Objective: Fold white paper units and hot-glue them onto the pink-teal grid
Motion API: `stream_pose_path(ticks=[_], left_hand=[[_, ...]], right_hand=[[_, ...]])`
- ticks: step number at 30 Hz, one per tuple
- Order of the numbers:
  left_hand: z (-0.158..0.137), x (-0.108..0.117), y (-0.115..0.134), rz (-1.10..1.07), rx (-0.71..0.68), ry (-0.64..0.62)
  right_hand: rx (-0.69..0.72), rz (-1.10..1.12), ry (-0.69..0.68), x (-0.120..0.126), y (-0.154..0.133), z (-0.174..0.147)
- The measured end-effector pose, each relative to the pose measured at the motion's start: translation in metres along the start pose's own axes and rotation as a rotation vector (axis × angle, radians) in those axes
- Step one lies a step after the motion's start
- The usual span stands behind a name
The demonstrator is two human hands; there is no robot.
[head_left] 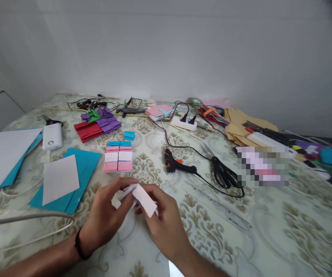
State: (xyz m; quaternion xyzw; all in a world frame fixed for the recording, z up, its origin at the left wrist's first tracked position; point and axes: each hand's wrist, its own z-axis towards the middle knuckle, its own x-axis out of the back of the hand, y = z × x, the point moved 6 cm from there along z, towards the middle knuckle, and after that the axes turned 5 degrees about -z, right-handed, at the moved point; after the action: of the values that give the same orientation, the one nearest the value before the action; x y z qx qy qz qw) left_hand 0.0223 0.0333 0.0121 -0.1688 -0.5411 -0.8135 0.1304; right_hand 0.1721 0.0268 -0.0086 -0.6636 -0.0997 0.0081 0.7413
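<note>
Left hand (106, 211) and right hand (166, 219) meet at the near middle, pinching between them a small folded piece of pale, whitish paper (146, 202). Curled left fingers grip its left end, while the right thumb presses its near right end. Fingers cover much of the paper, so how many folds or layers it has cannot be told; the undersides of both hands are hidden too. Both forearms run out of view at the near edge, and a bright white patch between them there is hard to make out.

On the right, a blurred block of squares masks most of a pinkish item (258, 163). A large white sheet (8, 154) over blue paper is cut off at the left edge.

The held paper is raised above the patterned tablecloth (142, 246), directly between the hands. Just beyond it and to the left lie folded pink, white and blue paper strips (124, 156) in two columns. Right of the hands lie a black glue gun (180, 165), black-handled scissors (223, 173) and a clear ruler (217, 207).

At the far middle, a clear plastic packet (202, 122) lies behind a white power strip (184, 123) with two black plugs in it; the packet's contents are unclear.
</note>
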Motion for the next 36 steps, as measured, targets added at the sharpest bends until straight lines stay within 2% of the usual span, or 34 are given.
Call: stream_pose_path(ticks=[4,9,11,14,19,22,26,29,32,35,36], left_hand=[[-0.011,-0.005,0.018,0.27,-0.263,0.039],[-0.016,-0.004,0.027,0.338,-0.433,0.057],[-0.019,-0.002,0.03,0.362,-0.497,0.067],[-0.024,0.0,0.032,0.363,-0.558,0.074],[-0.025,0.005,0.025,0.132,-0.485,0.089],[-0.024,0.004,0.019,-0.068,-0.455,0.056],[-0.028,-0.002,0.017,-0.166,-0.501,-0.011],[-0.03,-0.005,0.016,-0.19,-0.471,-0.085],[-0.029,-0.006,0.014,-0.317,-0.355,-0.21],[-0.025,-0.01,0.008,-0.528,-0.048,-0.365],[-0.023,-0.009,0.005,-0.644,0.062,-0.346]], right_hand=[[0.201,-0.108,0.096,0.007,-0.007,-0.001],[0.485,-0.237,0.187,0.014,-0.02,-0.007],[0.518,-0.296,0.234,0.017,-0.024,-0.009],[0.46,-0.287,0.255,0.021,-0.026,-0.011],[0.286,-0.022,0.152,0.016,-0.019,-0.012],[0.224,0.095,0.167,0.015,-0.013,-0.011],[0.259,0.192,0.176,0.016,-0.013,-0.01],[0.301,0.231,0.148,0.019,-0.017,-0.008],[0.328,0.199,0.142,0.025,-0.023,-0.006],[0.388,0.11,0.152,0.032,-0.026,-0.004],[0.408,0.087,0.159,0.033,-0.027,-0.004]])
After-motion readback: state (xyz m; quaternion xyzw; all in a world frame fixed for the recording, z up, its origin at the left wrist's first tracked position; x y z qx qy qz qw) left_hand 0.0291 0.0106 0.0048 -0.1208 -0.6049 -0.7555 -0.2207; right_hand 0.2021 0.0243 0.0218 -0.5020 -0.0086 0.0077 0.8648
